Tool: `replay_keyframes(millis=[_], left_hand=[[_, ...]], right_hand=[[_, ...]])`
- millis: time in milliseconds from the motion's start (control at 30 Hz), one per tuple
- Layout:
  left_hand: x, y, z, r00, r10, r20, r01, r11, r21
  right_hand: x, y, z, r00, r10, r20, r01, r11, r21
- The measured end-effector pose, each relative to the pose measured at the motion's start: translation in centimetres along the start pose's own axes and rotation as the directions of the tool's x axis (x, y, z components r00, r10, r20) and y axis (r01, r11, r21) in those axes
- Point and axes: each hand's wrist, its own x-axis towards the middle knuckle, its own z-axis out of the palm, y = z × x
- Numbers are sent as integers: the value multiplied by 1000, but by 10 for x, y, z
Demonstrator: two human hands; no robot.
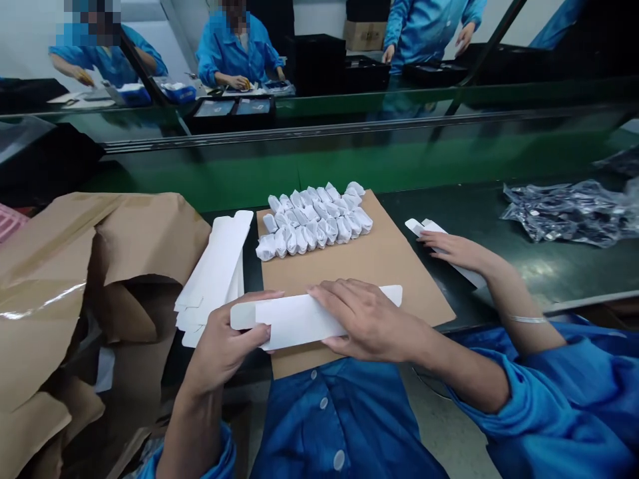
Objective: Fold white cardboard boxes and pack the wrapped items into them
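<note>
A long white paper box (294, 320), flaps showing at both ends, is held level in front of me. My left hand (227, 339) grips its left end, thumb on the front face. My right hand (362, 318) is closed over its right half, fingers on top and thumb underneath. Beyond the box, several small white wrapped bundles (312, 223) stand in rows on a brown cardboard sheet (399, 279). To the left of the sheet lies a pile of flat white boxes (212, 279).
Opened brown cartons and paper (134, 246) crowd the left. At right, a co-worker's hand (459, 253) rests on another white box (472, 274). Clear plastic bags (569, 209) lie on the dark bench. A green ledge (239, 179) runs across, with other people working behind it.
</note>
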Motion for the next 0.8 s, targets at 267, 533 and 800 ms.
replay_keyframes(millis=[267,533,800], left_hand=[[0,14,7,995,84,-60,-69,972,223],[-13,24,6,1000,29,10,-29,997,75],[-10,-1,73,794,393,-465,-494,862,-116]], right_hand=[[-10,-18,6,996,-25,-86,-10,922,-387],[-23,-18,2,988,-76,-137,36,962,-272],[-15,-18,34,848,466,-251,-345,846,406]])
